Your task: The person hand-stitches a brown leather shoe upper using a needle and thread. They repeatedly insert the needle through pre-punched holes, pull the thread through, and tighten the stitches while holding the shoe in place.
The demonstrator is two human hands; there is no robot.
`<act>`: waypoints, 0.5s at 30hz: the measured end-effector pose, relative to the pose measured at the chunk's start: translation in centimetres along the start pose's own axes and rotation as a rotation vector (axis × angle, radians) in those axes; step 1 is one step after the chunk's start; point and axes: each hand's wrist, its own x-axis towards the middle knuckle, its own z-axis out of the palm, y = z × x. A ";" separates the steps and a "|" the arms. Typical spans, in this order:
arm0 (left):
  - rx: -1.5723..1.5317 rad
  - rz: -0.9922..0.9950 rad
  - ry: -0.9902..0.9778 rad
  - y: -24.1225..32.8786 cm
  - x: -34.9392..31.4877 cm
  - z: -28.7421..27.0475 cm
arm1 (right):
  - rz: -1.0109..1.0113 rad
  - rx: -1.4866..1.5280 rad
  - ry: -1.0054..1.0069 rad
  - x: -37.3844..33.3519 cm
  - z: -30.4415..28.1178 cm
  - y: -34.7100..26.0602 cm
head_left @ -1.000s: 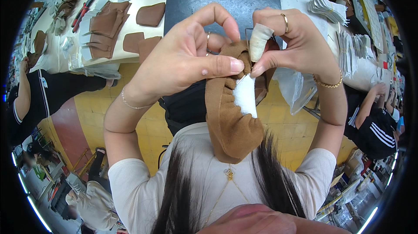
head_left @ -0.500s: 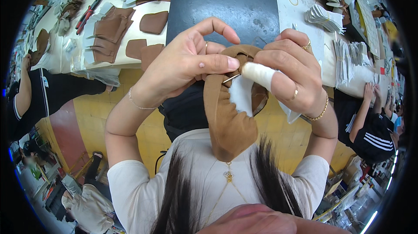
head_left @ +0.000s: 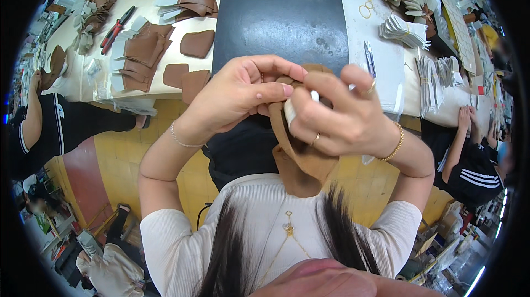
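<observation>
A soft brown shoe upper (head_left: 300,172) hangs in front of my chest, its lower end pointing toward me. My left hand (head_left: 243,93) pinches its top edge between thumb and fingers. Close against that pinch, my right hand (head_left: 345,110) is closed, fingers curled over the upper's opening. White wrapping covers one digit of the right hand, mostly tucked behind the other fingers. What the right fingertips grip is hidden, and no needle or thread can be made out now.
A black mat (head_left: 281,20) lies on the table ahead. Left of it are stacked brown leather pieces (head_left: 144,48) and red-handled pliers (head_left: 117,30). Small snips (head_left: 369,59) and bundled white pieces (head_left: 406,32) lie right. Other people work at both sides.
My right hand has turned and curled inward over the upper, hiding the needle and white lining seen before. The upper has tilted, its lower end swinging slightly right. The snips have come into view.
</observation>
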 end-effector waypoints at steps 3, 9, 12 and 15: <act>-0.021 0.001 -0.075 0.1 0.2 -0.2 | -0.087 0.107 0.060 0.5 0.6 -0.1; -0.029 -0.041 -0.030 0.2 0.5 -0.8 | 0.054 0.114 0.023 -0.1 1.2 0.0; -0.055 -0.054 -0.049 -0.3 0.7 -0.9 | 0.013 0.154 -0.009 -0.6 1.1 0.2; -0.068 -0.037 -0.084 -0.9 0.8 -0.9 | 0.054 0.427 0.068 -0.1 0.8 0.4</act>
